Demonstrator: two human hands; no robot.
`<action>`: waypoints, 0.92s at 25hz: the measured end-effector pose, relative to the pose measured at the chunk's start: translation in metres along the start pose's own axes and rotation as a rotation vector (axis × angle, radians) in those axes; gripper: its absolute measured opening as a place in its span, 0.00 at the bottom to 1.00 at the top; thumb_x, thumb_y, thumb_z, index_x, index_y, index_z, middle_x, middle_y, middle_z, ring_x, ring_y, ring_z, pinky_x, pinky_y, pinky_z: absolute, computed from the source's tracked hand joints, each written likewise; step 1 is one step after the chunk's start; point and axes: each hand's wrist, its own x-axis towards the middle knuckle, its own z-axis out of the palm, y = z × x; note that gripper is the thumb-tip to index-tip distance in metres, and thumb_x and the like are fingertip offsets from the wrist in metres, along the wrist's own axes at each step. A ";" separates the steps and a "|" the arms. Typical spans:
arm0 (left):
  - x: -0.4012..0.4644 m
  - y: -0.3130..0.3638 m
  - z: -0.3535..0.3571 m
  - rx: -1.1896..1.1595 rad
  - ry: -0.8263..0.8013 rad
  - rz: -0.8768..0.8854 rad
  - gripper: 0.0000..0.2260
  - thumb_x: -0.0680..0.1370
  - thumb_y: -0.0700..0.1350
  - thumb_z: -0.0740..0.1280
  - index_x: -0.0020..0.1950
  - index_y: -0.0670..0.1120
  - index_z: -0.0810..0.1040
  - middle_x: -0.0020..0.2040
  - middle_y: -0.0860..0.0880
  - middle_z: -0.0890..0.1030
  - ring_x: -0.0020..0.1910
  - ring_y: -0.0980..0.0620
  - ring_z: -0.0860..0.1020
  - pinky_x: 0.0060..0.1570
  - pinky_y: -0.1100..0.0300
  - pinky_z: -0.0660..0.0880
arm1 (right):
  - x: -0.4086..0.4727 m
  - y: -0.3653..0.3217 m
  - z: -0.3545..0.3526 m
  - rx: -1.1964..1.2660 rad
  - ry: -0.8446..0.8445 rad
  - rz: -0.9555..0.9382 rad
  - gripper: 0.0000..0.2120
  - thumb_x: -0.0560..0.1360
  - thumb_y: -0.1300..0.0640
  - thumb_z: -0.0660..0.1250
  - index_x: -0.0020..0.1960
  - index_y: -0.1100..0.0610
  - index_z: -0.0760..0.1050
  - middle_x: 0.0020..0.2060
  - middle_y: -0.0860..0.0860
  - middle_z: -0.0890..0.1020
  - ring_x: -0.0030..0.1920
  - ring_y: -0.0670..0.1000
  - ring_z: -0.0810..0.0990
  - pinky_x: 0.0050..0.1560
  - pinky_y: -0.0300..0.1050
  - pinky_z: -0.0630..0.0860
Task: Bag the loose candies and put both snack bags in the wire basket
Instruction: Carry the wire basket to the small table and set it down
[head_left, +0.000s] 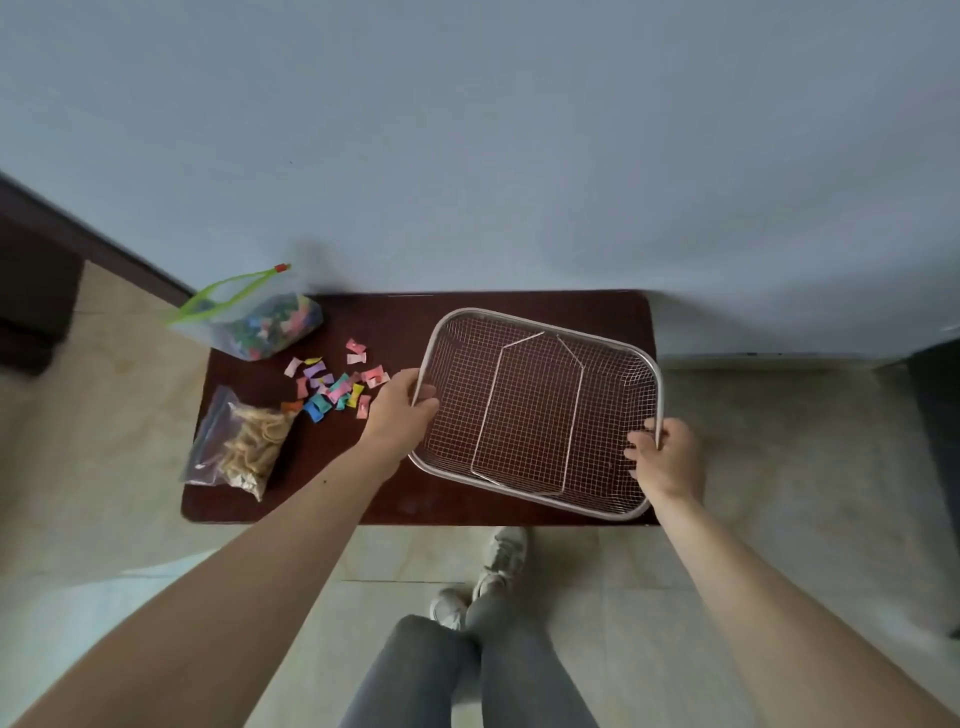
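A wire basket (540, 319) lies on the right half of a dark red table (395, 322), holding nothing, with its two wire handles folded inside. My left hand (402, 410) grips its left rim and my right hand (667, 460) grips its right rim. Loose candies (332, 387) in pink, blue, purple and yellow wrappers are scattered left of the basket. A clear zip bag of candies (260, 322) with a green open top stands at the table's back left corner. A clear bag of pale crisps (244, 441) lies at the front left.
The small table stands against a grey wall (467, 130) on a tiled floor (779, 467). My crossed legs and white shoes (498, 566) are below the table's front edge. Dark furniture (31, 296) stands at the far left, and another dark object (935, 415) at the far right.
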 end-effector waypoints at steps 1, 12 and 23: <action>0.011 0.001 0.004 0.006 -0.008 0.001 0.15 0.76 0.36 0.66 0.62 0.43 0.76 0.54 0.46 0.80 0.51 0.46 0.80 0.52 0.51 0.79 | 0.007 0.000 0.006 0.007 0.009 0.025 0.02 0.81 0.58 0.64 0.53 0.55 0.72 0.45 0.55 0.84 0.47 0.57 0.86 0.50 0.65 0.81; 0.106 -0.012 0.050 0.003 -0.131 -0.064 0.19 0.77 0.38 0.68 0.67 0.45 0.71 0.64 0.44 0.78 0.63 0.45 0.78 0.63 0.46 0.76 | 0.070 0.018 0.065 -0.031 0.141 0.198 0.08 0.81 0.55 0.62 0.58 0.56 0.73 0.48 0.56 0.85 0.48 0.59 0.84 0.50 0.55 0.81; 0.139 -0.022 0.074 0.019 -0.176 -0.089 0.20 0.77 0.38 0.67 0.68 0.47 0.71 0.65 0.47 0.78 0.63 0.48 0.78 0.62 0.50 0.76 | 0.088 0.032 0.082 -0.027 0.175 0.277 0.08 0.81 0.57 0.62 0.58 0.58 0.72 0.46 0.57 0.83 0.43 0.58 0.81 0.42 0.49 0.75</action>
